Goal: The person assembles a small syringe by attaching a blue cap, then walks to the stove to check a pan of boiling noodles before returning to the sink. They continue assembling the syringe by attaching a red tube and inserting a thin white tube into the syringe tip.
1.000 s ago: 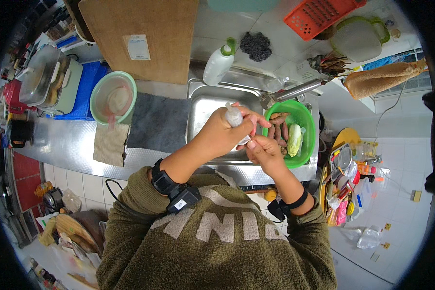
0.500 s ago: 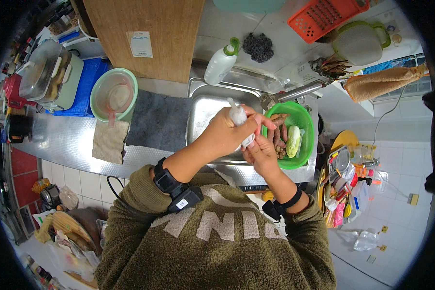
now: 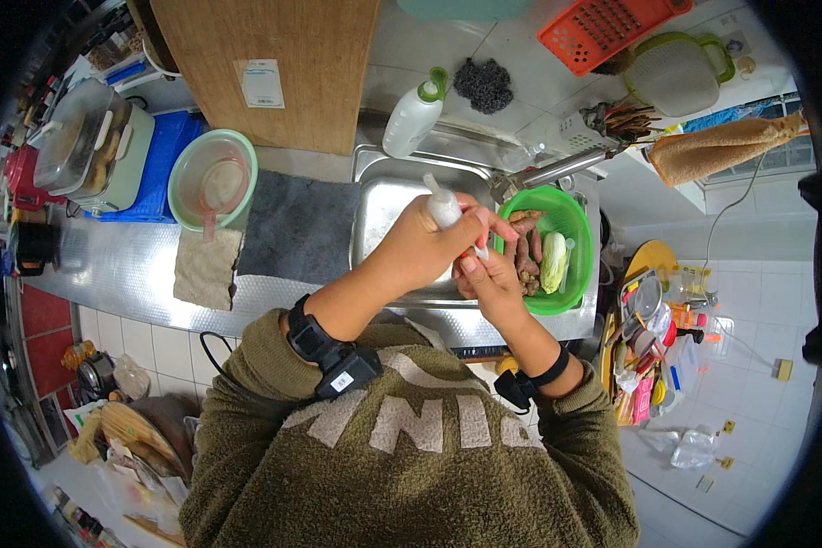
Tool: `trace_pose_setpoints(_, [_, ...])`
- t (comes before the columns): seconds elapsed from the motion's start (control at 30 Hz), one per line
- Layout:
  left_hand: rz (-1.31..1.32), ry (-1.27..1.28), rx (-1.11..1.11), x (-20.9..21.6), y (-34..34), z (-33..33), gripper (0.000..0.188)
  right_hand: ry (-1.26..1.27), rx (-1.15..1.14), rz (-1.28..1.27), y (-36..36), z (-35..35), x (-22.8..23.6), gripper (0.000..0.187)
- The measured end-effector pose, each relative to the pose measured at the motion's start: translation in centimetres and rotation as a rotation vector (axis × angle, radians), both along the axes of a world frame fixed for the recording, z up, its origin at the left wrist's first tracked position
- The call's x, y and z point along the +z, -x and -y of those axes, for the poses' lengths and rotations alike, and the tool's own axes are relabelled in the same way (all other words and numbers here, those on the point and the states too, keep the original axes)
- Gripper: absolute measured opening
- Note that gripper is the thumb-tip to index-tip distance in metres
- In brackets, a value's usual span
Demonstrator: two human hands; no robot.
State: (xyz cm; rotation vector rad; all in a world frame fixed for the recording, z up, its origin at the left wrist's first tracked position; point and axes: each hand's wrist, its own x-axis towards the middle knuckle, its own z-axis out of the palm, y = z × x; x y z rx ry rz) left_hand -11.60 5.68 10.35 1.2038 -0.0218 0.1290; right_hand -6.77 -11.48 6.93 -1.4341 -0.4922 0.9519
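Over the sink my left hand (image 3: 417, 239) is wrapped round a white object (image 3: 444, 209) with a rounded body and a narrow stem-like tip; its kind is not clear. My right hand (image 3: 490, 277) has its fingers pinched on a small white part at the lower end of it, close against the left fingers. The fingers hide most of the object's middle. Just right of my right hand stands a green basin (image 3: 579, 260) holding several brown sweet potatoes (image 3: 523, 248), a pale green cabbage (image 3: 553, 262) and knobbly brown roots.
The steel sink (image 3: 374, 219) lies below my hands, with a faucet (image 3: 557, 173) reaching in from the right. Behind stand a white pump bottle (image 3: 413, 121) and a dark scrubber (image 3: 484, 86). Leftward are a dark mat (image 3: 297, 228), a beige cloth (image 3: 205, 269) and a pale green bowl (image 3: 178, 183).
My right thumb and fingers have shifted slightly, and less of the white lower end shows between the hands. Both hands stay together over the sink; the view has moved a little.
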Motion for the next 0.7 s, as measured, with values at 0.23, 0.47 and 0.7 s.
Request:
trace_pose_setpoints(0.23, [0.005,0.042,-0.007,-0.1,-0.1,-0.2,0.026,0.063,-0.062,0.46,-0.3,-0.7,1.2,0.022])
trace_pose_setpoints(0.47, [0.056,0.046,0.003,-0.3,-0.4,-0.8,0.032,0.05,-0.072,1.008,-1.0,-1.2,1.8,0.018])
trace_pose_setpoints(0.7, [0.057,0.001,0.032,0.3,-0.3,-1.3,0.028,0.113,-0.075,0.712,-0.9,0.3,0.4,0.023])
